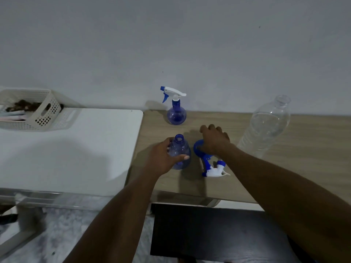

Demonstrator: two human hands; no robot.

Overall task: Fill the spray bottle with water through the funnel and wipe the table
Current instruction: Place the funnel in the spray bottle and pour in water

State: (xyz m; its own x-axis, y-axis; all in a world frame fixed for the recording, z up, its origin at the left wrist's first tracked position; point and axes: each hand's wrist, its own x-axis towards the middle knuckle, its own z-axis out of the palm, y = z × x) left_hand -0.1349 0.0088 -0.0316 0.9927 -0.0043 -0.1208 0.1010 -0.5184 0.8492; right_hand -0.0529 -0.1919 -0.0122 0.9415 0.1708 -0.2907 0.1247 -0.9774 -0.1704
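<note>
On the bench [284,168] the left hand [163,158] wraps round the open spray bottle [180,149], steadying it upright, while the right hand [214,139] curls over the funnel [197,148] beside it, probably to seat it in the neck.

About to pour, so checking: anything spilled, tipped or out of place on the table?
No spill visible. The trigger head lies on its side by the funnel, off the open bottle that the left hand grips; the right hand holds the funnel. The water bottle is uncapped.
</note>
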